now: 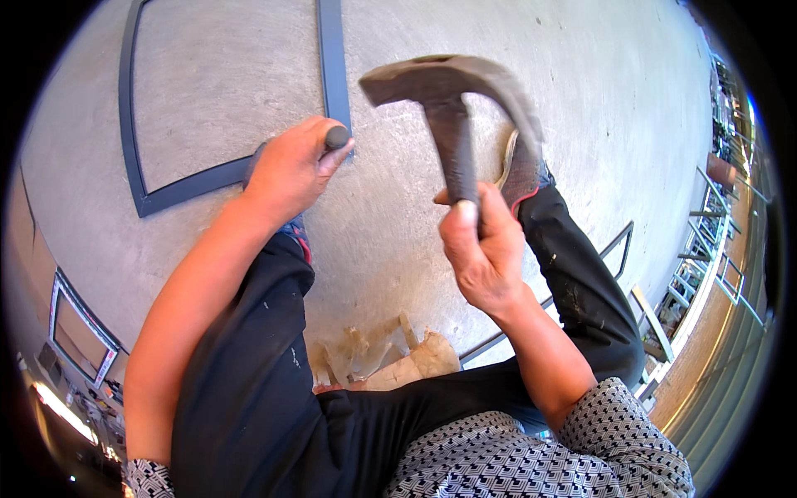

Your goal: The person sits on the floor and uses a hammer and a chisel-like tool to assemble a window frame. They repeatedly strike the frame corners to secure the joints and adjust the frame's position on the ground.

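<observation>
My right hand [486, 249] is wrapped round the handle of a claw hammer [452, 149], raised with its head up and its curved claw to the right. My left hand [290, 166] is closed round a dark rod-like tool, perhaps a punch or chisel [336, 138], whose round end sticks up from the fist. Its lower end is hidden. The fist is over the near right corner of a dark grey rectangular metal frame [178, 193] lying on the concrete floor. The hammer is apart from the rod, up and to its right.
My shoes [523, 170] stand on the floor [398, 232] at either side. Beneath me is a low seat with tan padding [415, 365]. Another frame [83, 328] lies at the left, and several metal frames and pieces [706, 241] stand along the right edge.
</observation>
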The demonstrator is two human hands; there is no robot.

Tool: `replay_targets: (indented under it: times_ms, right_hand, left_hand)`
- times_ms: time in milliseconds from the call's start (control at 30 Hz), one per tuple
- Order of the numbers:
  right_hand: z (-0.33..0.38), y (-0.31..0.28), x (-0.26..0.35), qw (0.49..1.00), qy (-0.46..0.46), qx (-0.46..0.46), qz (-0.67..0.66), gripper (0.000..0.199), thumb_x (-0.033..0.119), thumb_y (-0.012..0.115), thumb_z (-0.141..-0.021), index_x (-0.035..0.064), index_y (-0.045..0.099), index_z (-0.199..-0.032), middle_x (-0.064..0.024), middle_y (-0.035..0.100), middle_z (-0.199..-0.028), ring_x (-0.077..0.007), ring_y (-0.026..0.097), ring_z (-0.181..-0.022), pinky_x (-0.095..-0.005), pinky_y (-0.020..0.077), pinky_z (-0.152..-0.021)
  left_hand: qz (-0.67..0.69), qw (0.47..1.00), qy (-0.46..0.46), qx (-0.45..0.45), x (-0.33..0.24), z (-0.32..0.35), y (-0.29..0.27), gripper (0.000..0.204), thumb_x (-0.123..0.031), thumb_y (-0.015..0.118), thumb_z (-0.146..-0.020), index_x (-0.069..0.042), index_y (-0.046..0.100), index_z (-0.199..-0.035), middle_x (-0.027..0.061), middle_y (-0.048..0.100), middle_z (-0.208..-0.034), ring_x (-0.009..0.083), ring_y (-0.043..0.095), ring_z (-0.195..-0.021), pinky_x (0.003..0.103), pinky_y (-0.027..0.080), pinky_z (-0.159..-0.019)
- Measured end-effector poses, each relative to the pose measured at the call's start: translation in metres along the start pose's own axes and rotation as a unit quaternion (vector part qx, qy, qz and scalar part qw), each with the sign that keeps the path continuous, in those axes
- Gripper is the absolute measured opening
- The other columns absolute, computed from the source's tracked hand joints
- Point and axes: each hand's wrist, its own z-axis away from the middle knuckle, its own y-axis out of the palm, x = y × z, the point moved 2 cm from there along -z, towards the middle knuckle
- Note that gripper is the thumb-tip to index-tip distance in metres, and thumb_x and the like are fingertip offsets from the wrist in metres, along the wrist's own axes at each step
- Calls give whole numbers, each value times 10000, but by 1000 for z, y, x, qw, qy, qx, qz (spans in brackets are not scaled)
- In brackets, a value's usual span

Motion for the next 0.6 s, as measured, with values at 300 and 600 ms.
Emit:
replay_targets:
  times_ms: [300,600]
  right_hand:
    - [6,-1,-3,956,-80,41,280,324,328,612,-1056,10,549,-1039,-232,625,-691,-478,640,-640,-512,518,-586]
    - [16,-14,-12,987,-2,-36,154,383,387,574,-1090,19,559,-985,-146,596,-660,-318,624,-560,-406,480,-556]
  left_hand:
    - [-28,999,33,6,1,3,5,147,-208,681,-1004,-66,645,-1018,120,660,-950,348,650,-869,416,522,-770]
    - [63,987,-149,2,8,5,-9,256,-302,656,-1048,-54,685,-1106,71,654,-870,189,620,-800,344,510,-756]
